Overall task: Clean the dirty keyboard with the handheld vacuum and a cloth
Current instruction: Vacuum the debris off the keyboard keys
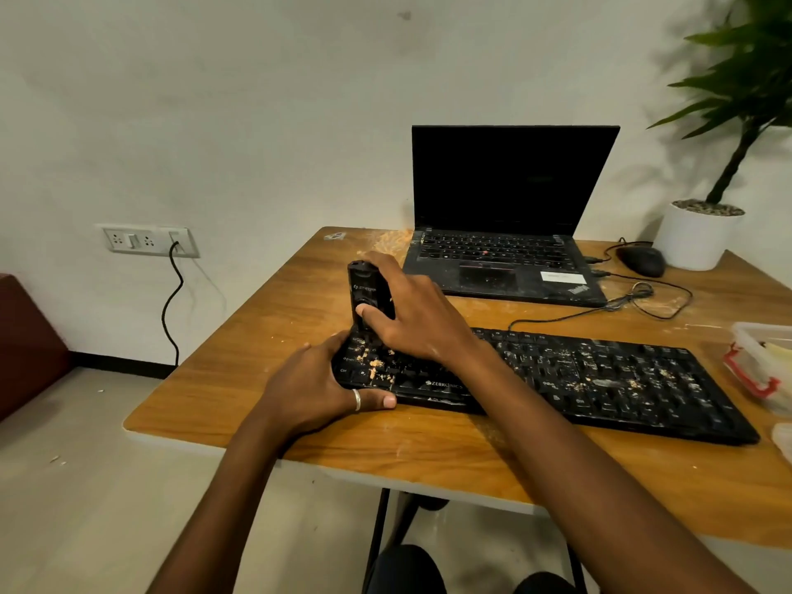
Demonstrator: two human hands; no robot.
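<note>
Dim, soft light; edges seemingly warped.

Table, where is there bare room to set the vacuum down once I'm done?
The vacuum fits on bare wood left of the keyboard and laptop, out to the table's left edge, or in the strip between keyboard and near edge. The right side is crowded: mouse, cable, pot, container.

White wall (pixel 257 100), wooden table (pixel 240 358)

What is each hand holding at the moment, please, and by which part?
The right hand grips the handheld vacuum round its body; the left hand holds the keyboard by its left end.
</note>
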